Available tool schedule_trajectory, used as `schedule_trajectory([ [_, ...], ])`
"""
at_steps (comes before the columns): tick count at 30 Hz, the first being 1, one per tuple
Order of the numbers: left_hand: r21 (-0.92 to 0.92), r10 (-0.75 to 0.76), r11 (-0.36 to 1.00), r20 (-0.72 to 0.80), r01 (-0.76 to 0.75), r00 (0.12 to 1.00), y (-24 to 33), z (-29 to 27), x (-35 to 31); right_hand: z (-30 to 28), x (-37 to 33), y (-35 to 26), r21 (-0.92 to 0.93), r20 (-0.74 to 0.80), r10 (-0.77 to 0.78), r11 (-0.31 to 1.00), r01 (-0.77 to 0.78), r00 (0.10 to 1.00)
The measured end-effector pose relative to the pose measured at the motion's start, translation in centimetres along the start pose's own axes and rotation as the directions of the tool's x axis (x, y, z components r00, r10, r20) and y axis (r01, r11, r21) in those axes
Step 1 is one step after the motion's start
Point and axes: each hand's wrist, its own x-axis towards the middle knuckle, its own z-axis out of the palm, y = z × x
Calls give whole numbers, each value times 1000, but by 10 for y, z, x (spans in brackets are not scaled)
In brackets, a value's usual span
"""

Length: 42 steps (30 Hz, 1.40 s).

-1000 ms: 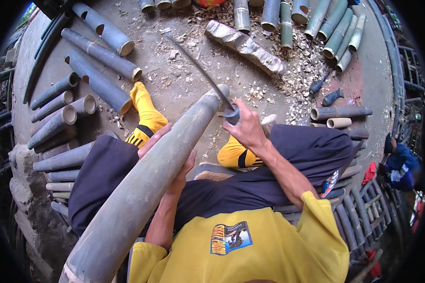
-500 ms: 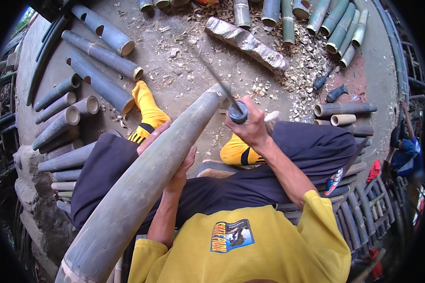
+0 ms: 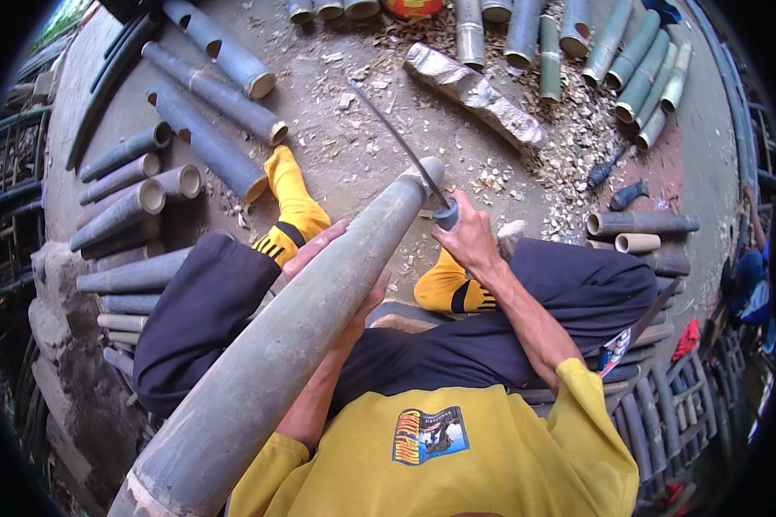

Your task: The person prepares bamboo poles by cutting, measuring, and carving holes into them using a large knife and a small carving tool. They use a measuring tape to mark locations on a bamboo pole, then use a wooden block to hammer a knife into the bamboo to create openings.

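A thick grey-green bamboo tube (image 3: pixel 293 336) slants from the lower left up to the middle, its narrower far end raised off the ground. My left hand (image 3: pixel 366 306) cups it from below, with fingers showing along both sides. In my right hand (image 3: pixel 472 237) is the dark round handle of a long-bladed knife (image 3: pixel 397 138), its thin blade seen nearly edge-on. The blade crosses beside the tube's far end, close to a pale node; whether it touches there I cannot tell. My right fingers are closed round the handle.
Cut bamboo tubes (image 3: pixel 220 103) lie at the left, some with notched holes; several more (image 3: pixel 647 77) line the far right. A chipped wood block (image 3: pixel 474 95) rests among pale chips (image 3: pixel 569 172). My yellow-socked feet (image 3: pixel 297 202) flank the tube's far part. Another person (image 3: pixel 750 284) is at the right edge.
My right hand and the knife have moved slightly right and down, and the blade now lies more clearly across the tube's far end. The whole view has shifted a little.
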Motion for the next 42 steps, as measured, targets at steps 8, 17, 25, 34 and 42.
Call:
schedule_trajectory([
  [8, 25, -3, 1000, -18, 4, 1000, 12, -1, 16, -11, 4, 31, -251, -55, 59, 965, -71, 997],
  [17, 91, -80, 992, -69, 86, 994, 27, -9, 25, -59, -4, -42, 7, -336, -97, 994, 105, 937],
  [25, -196, 4, 980, -83, -20, 997, 25, -1, 31, -49, -16, -42, 85, -291, -219, 964, 253, 931],
  [34, -186, 47, 981, -36, -53, 998, 17, 10, 29, -70, -28, -11, 147, -279, 61, 989, -20, 958],
  [42, -388, -125, 917, -48, 97, 991, 46, 39, 64, -316, -110, -72, 47, -719, -17, 996, 73, 695],
])
